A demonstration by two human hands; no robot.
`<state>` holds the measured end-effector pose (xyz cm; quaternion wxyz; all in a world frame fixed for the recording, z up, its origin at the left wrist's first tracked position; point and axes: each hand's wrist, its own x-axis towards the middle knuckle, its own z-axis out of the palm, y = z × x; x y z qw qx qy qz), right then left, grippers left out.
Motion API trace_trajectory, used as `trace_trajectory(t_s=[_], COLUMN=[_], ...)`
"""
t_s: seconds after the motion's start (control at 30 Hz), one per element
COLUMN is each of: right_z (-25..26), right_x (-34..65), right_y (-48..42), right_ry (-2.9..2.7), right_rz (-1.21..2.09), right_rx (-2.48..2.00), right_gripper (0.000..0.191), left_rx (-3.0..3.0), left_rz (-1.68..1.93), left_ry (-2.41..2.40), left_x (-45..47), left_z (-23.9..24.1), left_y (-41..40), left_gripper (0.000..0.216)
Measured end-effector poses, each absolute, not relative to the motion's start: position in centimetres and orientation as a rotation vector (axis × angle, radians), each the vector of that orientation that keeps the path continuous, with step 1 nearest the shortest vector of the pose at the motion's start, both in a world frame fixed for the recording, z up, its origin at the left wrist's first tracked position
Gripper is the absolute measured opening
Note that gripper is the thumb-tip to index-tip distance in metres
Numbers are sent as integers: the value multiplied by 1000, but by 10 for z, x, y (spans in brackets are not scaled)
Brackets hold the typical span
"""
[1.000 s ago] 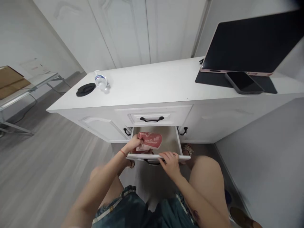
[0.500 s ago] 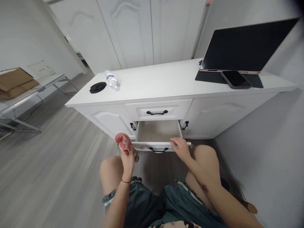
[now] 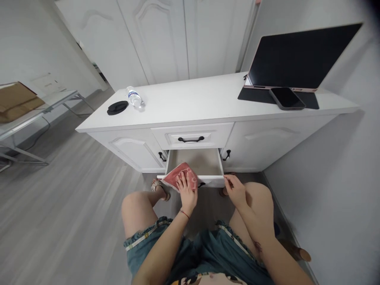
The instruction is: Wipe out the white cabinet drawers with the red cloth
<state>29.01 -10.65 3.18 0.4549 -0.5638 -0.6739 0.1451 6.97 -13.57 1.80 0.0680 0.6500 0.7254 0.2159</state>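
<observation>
A pink cloth (image 3: 175,176) with pale ring marks is spread over the front edge of the pulled-out lower drawer (image 3: 208,162). On top of it my left hand (image 3: 187,190) keeps hold, its fingers pressing the cloth against the drawer front. The cloth covers part of the drawer's black handle (image 3: 201,184). My right hand (image 3: 234,188) grips the right corner of the drawer front with thumb and fingers. Inside, the visible drawer bottom is pale and bare.
The white cabinet top (image 3: 190,103) carries a plastic bottle (image 3: 134,98), a black disc-shaped item (image 3: 117,107), a phone (image 3: 286,98) and a tablet-like screen (image 3: 299,59). A closed drawer (image 3: 192,135) sits above the open one. My knees flank the drawer; a cardboard box (image 3: 19,102) stands far left.
My left hand has brought the bunched cloth rightwards onto the drawer front, where it now lies spread. My right hand has shifted from the top edge to the drawer's right corner.
</observation>
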Motion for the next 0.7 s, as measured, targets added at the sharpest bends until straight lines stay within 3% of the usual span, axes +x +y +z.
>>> trace_trajectory(t_s=[0.4,0.7], right_z=[43,41], right_x=[290,289], right_y=[-106,-106], right_ry=[-1522,-1509], right_rz=[298,285], right_rx=[-1411,-1447], right_gripper=[25,27], left_rx=[2339,2723], left_rz=[501,158], left_ry=[1731,1246], left_x=[138,95], left_z=[19,-3], left_y=[-132,-120], left_gripper=[82,59])
